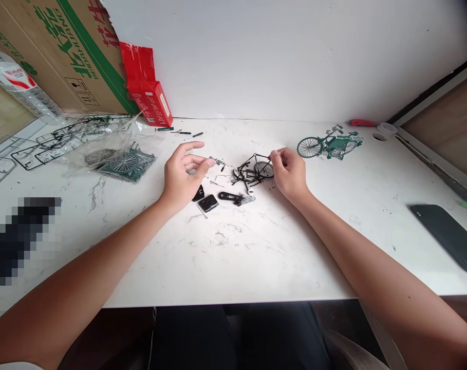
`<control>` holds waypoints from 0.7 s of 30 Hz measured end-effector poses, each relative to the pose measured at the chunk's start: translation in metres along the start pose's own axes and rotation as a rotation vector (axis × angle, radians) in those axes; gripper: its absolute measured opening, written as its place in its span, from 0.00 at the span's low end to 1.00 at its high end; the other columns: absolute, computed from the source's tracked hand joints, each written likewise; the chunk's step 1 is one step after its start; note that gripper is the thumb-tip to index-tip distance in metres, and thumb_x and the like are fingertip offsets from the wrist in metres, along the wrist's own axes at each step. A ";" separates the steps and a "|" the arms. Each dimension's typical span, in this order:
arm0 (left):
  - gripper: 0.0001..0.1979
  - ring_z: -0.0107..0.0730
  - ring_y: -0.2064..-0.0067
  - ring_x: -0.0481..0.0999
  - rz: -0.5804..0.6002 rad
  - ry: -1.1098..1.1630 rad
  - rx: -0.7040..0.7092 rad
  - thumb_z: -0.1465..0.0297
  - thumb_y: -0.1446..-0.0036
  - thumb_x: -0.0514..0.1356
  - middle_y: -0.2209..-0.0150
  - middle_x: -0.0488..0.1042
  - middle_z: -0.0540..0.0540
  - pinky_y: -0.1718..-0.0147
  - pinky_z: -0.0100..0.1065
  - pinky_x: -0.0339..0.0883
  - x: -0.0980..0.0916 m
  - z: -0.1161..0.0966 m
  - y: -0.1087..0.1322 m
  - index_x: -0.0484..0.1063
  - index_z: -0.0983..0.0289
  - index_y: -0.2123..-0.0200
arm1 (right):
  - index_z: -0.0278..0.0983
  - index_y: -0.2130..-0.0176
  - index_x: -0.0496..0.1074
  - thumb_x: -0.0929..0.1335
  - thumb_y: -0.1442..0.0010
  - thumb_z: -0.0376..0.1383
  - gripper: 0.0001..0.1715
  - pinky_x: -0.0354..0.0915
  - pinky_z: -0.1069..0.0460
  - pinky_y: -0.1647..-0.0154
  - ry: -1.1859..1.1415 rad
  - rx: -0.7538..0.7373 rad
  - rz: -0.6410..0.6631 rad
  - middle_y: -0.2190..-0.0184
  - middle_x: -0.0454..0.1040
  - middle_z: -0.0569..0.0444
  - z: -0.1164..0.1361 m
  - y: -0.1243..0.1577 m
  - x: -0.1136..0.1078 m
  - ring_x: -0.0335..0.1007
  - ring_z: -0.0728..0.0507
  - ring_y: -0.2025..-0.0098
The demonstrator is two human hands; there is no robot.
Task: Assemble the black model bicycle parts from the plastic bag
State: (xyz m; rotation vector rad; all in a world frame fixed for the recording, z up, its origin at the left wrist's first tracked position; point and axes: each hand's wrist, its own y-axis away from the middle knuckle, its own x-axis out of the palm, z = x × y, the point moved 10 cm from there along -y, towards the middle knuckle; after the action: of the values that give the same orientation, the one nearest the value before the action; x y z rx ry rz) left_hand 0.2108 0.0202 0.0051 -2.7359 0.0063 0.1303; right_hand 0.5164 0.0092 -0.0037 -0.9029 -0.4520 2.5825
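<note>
Black and half-built, the model bicycle lies at the middle of the white counter. The right hand pinches it at one wheel, grip closed on the rim. The left hand has its grip closed too, thumb against finger on a small metal part held just above the counter, left of the bicycle. That part looks tiny and slick. A slack pinch could let it drop among the loose black pieces beside the hand, or skitter off the counter's front edge. Too hard a squeeze on the wheel could bend its thin spokes or twist the frame. The green model bicycle stands well apart on the right, out of harm's way.
</note>
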 end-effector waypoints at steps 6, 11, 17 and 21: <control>0.17 0.40 0.57 0.87 0.025 -0.028 0.017 0.58 0.38 0.71 0.61 0.86 0.59 0.49 0.39 0.79 0.002 0.001 0.001 0.83 0.63 0.52 | 0.40 0.52 0.74 0.67 0.28 0.50 0.17 0.57 0.48 0.69 0.038 -0.100 0.062 0.79 0.59 0.61 0.024 0.009 0.004 0.56 0.45 0.76; 0.15 0.39 0.57 0.87 0.025 -0.066 0.022 0.59 0.36 0.69 0.62 0.86 0.59 0.50 0.38 0.79 0.004 0.002 0.004 0.83 0.63 0.52 | 0.39 0.48 0.79 0.65 0.26 0.44 0.17 0.63 0.48 0.63 0.116 -0.315 0.354 0.67 0.77 0.52 0.067 0.036 0.039 0.66 0.44 0.71; 0.14 0.38 0.58 0.86 0.005 -0.055 0.009 0.60 0.37 0.69 0.62 0.86 0.58 0.50 0.38 0.78 0.005 0.006 0.005 0.83 0.62 0.53 | 0.38 0.46 0.82 0.65 0.26 0.41 0.19 0.62 0.48 0.64 0.243 -0.383 0.499 0.59 0.82 0.47 0.068 0.052 0.066 0.73 0.42 0.65; 0.14 0.38 0.58 0.86 0.003 -0.046 0.003 0.59 0.37 0.70 0.62 0.85 0.58 0.51 0.37 0.78 0.005 0.006 0.005 0.83 0.62 0.54 | 0.38 0.49 0.83 0.65 0.27 0.41 0.19 0.60 0.48 0.65 0.297 -0.353 0.448 0.60 0.83 0.47 0.058 0.045 0.062 0.74 0.41 0.64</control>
State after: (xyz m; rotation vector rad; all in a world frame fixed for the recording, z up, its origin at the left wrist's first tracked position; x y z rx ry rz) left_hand 0.2153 0.0181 -0.0031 -2.7295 -0.0022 0.1944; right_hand 0.4232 -0.0131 -0.0119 -1.6487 -0.6975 2.7264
